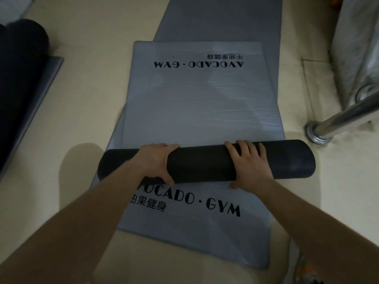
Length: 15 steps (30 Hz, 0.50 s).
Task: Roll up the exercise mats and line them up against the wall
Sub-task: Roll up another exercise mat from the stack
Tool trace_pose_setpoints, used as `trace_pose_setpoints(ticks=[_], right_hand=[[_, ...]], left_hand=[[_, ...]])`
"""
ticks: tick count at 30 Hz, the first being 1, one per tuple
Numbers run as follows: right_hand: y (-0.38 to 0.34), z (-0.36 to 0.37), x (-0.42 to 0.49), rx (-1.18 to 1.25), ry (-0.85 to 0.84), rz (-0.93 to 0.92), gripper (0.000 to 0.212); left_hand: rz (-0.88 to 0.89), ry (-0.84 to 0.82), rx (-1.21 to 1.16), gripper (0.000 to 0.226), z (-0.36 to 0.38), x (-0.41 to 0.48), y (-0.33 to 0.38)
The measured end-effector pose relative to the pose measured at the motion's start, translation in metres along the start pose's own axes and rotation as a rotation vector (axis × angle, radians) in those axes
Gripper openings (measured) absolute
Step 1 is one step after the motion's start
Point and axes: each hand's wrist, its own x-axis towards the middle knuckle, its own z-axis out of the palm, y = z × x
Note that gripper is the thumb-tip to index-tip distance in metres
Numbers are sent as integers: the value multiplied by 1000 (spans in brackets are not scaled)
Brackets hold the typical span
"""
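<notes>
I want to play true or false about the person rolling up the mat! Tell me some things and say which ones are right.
1. Both hands are on the black rolled mat. True: the left hand and the right hand each rest on it.
2. The flat grey mat says AVOCADO GYM. True.
3. The roll lies on bare floor. False: it lies across the grey mats.
4. A shiny metal pole stands at the left. False: it is at the right.
5. Another dark rolled mat sits at the far left. True.
</notes>
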Motion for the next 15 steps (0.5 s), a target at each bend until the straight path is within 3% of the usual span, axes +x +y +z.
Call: trace_pose_setpoints(ticks=[3,6,8,11,13,15], right_hand=[[5,-2,13,70,60,-22,128],[23,-29,51,125,-72,-103,127],[29,-42,68,144,-155,-135,133],[35,-41,72,145,9,-50,142],[35,-26,63,-37,121,-51,146],[36,-17,66,-145,149,-90,144]], left_hand=[[-22,-46,-32,127,-17,13,-3],[-30,298,123,126,7,7,-1],[-18,394,219,132,24,4,-1],[-4,299,156,131,-7,30,-14],[-5,139,18,131,-42,50,-22],[2,97,-7,128,-52,61,-28]])
